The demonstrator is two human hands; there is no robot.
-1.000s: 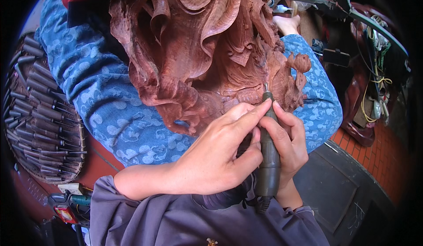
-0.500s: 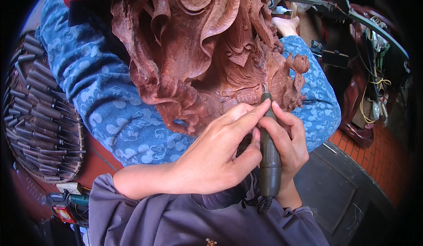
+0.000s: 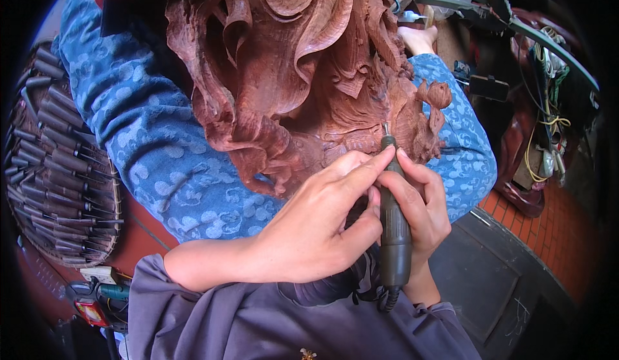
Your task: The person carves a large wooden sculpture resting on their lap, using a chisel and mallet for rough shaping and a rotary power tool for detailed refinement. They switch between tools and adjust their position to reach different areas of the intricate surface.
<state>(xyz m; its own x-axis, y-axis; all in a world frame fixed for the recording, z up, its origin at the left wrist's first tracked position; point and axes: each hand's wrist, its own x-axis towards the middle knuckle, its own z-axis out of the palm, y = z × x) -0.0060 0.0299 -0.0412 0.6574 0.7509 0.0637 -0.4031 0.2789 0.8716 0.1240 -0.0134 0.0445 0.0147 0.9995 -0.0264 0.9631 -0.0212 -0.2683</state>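
Observation:
A dark handheld rotary carving tool (image 3: 394,244) stands nearly upright in the view, its thin metal bit at the reddish-brown wood carving (image 3: 271,95). My right hand (image 3: 419,205) wraps its fingers round the tool's body from the right. From the left, my left hand (image 3: 322,221) closes on the same tool, its index fingertip at the collar just below the bit. The carving has deep flowing folds, fine carved lines and a rounded bud on a stem at its right edge. Whether the bit touches the wood, I cannot tell. A cord leaves the tool's lower end.
Blue patterned cloth (image 3: 155,147) covers my legs on both sides of the carving. A round woven basket (image 3: 106,244) of several dark-handled chisels (image 3: 68,160) sits at left, a power strip (image 3: 98,275) below it. Cords (image 3: 548,121) and a dark phone-like block (image 3: 488,87) are at right.
The carving's upper left part has shifted very slightly to the right. Both hands keep their hold on the rotary tool, with the bit at nearly the same spot.

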